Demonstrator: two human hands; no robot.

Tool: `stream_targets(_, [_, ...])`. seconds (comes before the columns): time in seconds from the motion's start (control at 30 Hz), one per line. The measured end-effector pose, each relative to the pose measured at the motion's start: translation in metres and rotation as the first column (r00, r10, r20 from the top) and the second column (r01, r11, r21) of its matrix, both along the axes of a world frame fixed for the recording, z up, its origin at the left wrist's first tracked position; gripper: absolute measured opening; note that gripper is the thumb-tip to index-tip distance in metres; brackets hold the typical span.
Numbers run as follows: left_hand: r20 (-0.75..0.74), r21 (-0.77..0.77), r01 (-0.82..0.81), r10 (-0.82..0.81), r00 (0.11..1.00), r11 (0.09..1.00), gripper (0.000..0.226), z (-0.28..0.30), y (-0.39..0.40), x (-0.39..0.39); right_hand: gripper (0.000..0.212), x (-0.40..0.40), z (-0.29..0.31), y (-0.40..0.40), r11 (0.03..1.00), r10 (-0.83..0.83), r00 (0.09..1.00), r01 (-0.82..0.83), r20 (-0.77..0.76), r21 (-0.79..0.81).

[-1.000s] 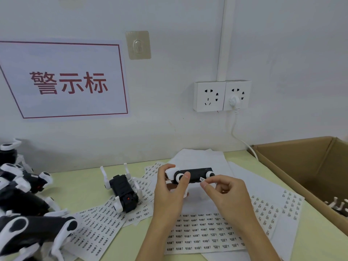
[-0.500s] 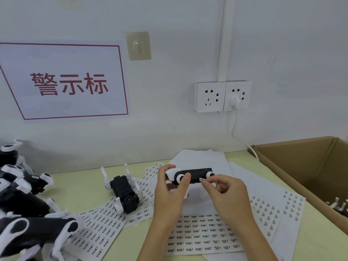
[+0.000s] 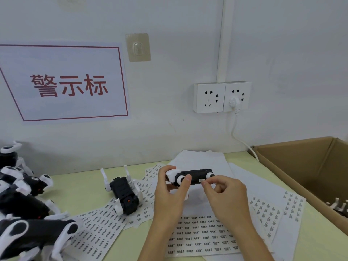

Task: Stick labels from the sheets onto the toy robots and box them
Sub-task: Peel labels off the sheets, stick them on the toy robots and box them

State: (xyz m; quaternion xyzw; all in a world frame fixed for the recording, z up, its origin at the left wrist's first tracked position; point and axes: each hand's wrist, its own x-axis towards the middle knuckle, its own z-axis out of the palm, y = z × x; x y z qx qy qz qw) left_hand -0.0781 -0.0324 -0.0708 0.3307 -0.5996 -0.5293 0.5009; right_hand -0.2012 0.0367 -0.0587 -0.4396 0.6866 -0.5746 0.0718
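Above the label sheets [image 3: 203,236], left hand [image 3: 170,193] grips the toy robot [image 3: 192,177]; right hand [image 3: 224,193] fingers press a label [image 3: 201,180] on.

Left hand [image 3: 170,194] is curled, thumb raised, at lower centre of the frame; right hand [image 3: 225,196] is positioned beside it, fingertips [image 3: 204,183] pinched together

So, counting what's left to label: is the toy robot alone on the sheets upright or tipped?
Tipped: the toy robot lies belly-up, white legs pointing up.
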Motion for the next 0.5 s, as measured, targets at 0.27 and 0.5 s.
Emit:
stream_targets(0.27, [0.027,-0.023,-0.009,0.009,1.000,1.000,0.026,-0.0003,0.0009,-0.0005,0.024,0.0014,-0.0058,-0.0034,0.999,-0.031,1.000,0.031,-0.004,0.030])
stream_targets(0.5, [0.029,-0.030,-0.009,0.010,1.000,1.000,0.027,0.0005,0.0011,-0.0010,0.023,0.0021,-0.0082,-0.0066,0.998,-0.055,0.999,0.055,-0.002,0.037])
